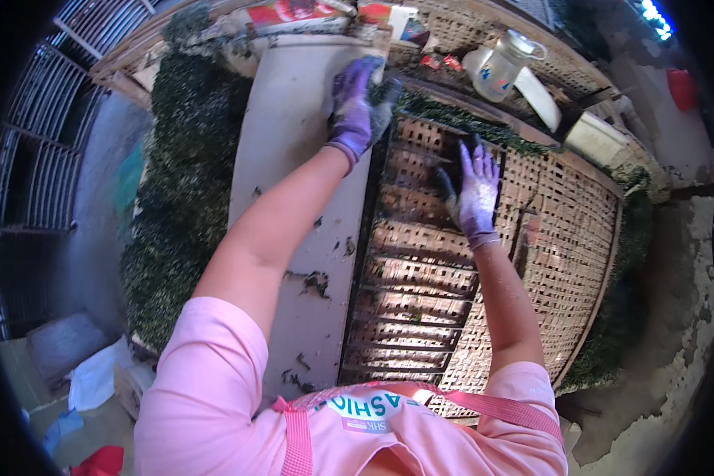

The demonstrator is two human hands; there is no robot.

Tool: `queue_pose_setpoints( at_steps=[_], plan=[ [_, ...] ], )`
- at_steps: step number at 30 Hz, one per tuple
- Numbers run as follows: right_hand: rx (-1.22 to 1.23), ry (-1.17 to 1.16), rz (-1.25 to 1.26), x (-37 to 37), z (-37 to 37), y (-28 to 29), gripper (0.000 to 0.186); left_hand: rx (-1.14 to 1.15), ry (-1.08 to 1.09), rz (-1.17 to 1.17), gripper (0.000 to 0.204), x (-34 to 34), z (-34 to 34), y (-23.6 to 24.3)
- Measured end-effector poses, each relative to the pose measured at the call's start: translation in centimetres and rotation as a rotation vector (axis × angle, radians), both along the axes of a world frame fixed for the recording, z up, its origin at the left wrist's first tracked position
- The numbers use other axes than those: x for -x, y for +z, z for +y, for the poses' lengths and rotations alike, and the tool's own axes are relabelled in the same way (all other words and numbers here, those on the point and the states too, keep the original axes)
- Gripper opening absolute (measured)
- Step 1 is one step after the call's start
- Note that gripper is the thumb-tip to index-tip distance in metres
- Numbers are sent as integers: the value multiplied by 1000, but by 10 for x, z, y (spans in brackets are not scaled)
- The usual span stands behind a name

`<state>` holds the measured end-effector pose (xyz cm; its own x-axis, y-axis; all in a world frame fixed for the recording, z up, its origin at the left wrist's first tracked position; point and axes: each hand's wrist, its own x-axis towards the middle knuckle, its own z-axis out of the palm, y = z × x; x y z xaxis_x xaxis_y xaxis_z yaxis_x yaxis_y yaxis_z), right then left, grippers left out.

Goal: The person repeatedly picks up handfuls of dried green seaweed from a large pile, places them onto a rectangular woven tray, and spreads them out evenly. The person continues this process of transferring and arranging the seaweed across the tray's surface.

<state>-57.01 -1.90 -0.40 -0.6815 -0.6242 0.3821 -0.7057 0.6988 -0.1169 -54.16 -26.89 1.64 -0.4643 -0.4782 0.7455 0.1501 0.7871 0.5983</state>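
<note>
My left hand, in a purple glove with dark stains, is at the far end of a long pale board, near its right edge. Its fingers point away from me, with the dark thumb apart. My right hand, in a matching glove, is spread over a brown woven panel with many small holes. Its fingers reach away from me, and nothing shows in its grasp. Whether its palm touches the panel cannot be made out. Dark green leafy bits lie scattered on the board.
A dense dark green leafy heap lies left of the board. A strip of similar green runs along the panel's far edge. Beyond it stands a clear jug, near a pale box. Metal bars rise at far left.
</note>
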Motion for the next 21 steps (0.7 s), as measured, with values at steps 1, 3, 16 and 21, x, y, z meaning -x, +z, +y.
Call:
queue_pose_setpoints(
  at_steps=[1, 3, 16, 21],
  plan=[
    [-4, -2, 5, 2, 0, -2, 67, -11, 82, -7, 44, -19, -26, -15],
    [1, -21, 11, 2, 7, -5, 63, 84, 370, -159, 42, -93, -46, -7],
    [-58, -77, 59, 3, 0, -9, 58, -782, 102, -191, 9, -220, -91, -29],
    [-81, -103, 70, 7, 4, -18, 60, -775, 328, -698, 29, -243, -98, -52]
  ],
)
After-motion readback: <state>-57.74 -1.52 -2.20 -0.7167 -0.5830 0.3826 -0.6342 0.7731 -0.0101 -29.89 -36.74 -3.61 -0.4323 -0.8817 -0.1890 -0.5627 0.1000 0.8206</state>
